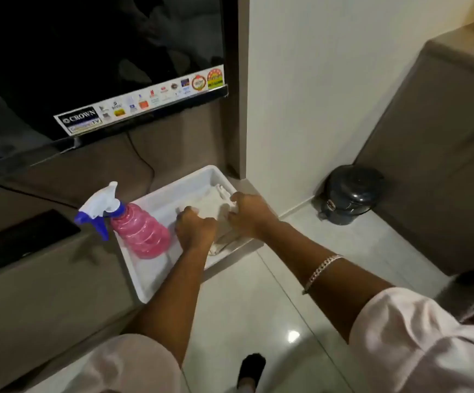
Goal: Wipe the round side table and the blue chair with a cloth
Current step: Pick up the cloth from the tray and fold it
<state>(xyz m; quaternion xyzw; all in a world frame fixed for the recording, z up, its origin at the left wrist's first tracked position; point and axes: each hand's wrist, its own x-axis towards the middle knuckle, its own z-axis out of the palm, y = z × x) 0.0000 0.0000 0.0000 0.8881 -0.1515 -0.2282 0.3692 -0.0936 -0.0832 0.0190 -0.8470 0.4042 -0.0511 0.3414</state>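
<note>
My left hand (194, 229) is curled, fingers pressed down on the white cloth (210, 204); my right hand (248, 214) is curled too, pinching the cloth's right edge. Both hands cover much of the cloth, so I cannot make out its near part or how it is folded. It lies in the far right of a white tray (150, 268) on the brown desk (45, 293). A pink spray bottle (138, 226) lies in the tray just left of my left hand. Well right, a dark bin (349, 194) stands on the floor.
</note>
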